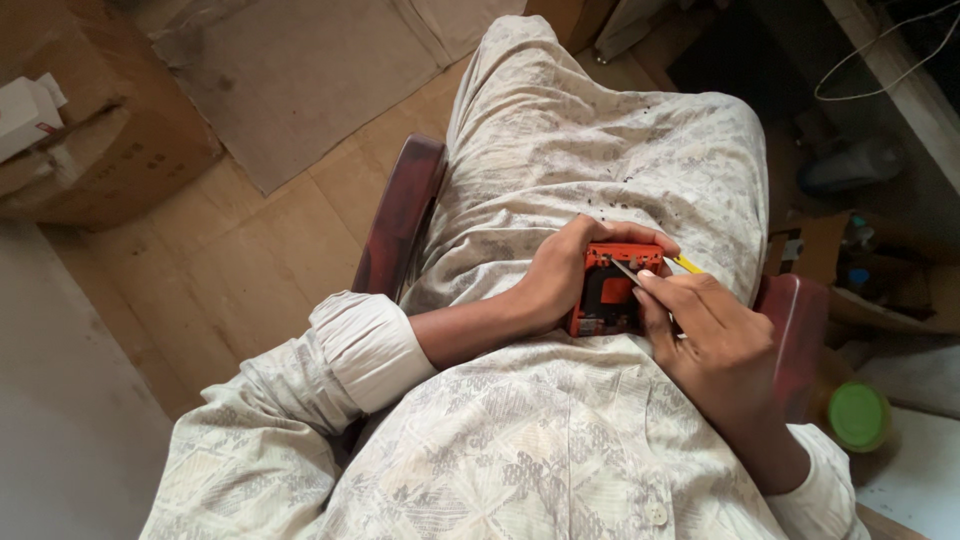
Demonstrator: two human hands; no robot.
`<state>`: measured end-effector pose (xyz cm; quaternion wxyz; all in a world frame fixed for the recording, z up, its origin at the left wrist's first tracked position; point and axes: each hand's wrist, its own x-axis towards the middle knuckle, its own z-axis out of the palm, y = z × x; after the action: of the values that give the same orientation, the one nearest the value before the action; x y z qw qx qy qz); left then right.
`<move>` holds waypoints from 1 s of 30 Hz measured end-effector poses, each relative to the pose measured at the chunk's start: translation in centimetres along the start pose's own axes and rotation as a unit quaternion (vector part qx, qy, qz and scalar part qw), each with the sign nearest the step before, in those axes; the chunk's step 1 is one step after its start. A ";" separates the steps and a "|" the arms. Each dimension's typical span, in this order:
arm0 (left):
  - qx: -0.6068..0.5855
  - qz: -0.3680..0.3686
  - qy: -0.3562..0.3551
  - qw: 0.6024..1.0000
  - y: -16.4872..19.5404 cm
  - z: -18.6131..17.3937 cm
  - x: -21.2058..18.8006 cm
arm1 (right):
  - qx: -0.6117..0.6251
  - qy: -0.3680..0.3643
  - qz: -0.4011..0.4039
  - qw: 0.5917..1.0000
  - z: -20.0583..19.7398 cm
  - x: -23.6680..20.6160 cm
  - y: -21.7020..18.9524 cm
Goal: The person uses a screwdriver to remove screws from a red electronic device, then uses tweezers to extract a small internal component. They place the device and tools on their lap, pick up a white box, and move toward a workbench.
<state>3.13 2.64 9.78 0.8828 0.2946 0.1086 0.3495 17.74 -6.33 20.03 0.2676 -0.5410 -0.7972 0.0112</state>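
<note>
A person sits in a dark red wooden chair [400,215], seen from above, with both hands at work in the lap. The left hand [560,280] is clenched around a small orange and black electrical device [610,290], thumb side up, fingers curled over its far end. The device rests on the lap over the patterned cream garment [560,140], its long axis running roughly away from the body, the orange terminal end pointing toward the knees and the black inner part facing up.

The right hand [715,335] grasps a screwdriver with a yellow handle [685,265]. The shaft lies slantwise across the upper edge of the device, its metal tip pointing left toward the terminal end and touching it, while the yellow handle sticks out to the right beyond the fingers.

Small dark specks lie scattered on the cloth just beyond the device. A cardboard box [110,130] stands on the wooden floor to the left. A jar with a green lid [858,415] sits near the right elbow.
</note>
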 end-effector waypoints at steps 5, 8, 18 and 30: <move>-0.009 -0.008 0.004 1.000 0.0 0.0 -0.1 | -0.016 -0.015 -0.008 1.000 0.2 0.3 0.1; -0.010 -0.011 0.005 1.000 0.0 0.1 0.0 | -0.024 -0.022 -0.017 0.999 0.2 0.2 0.1; -0.012 -0.019 0.001 1.000 0.5 0.4 -0.2 | 0.087 0.013 0.097 0.991 0.4 -0.5 -0.1; -0.098 -0.081 -0.057 0.990 2.5 0.8 -1.0 | 0.170 0.118 0.149 0.967 0.8 -3.5 3.5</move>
<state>1.33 3.13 11.89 0.9376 0.2163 0.0474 0.2682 21.34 -7.73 16.84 0.4433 -0.5978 -0.6567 0.1221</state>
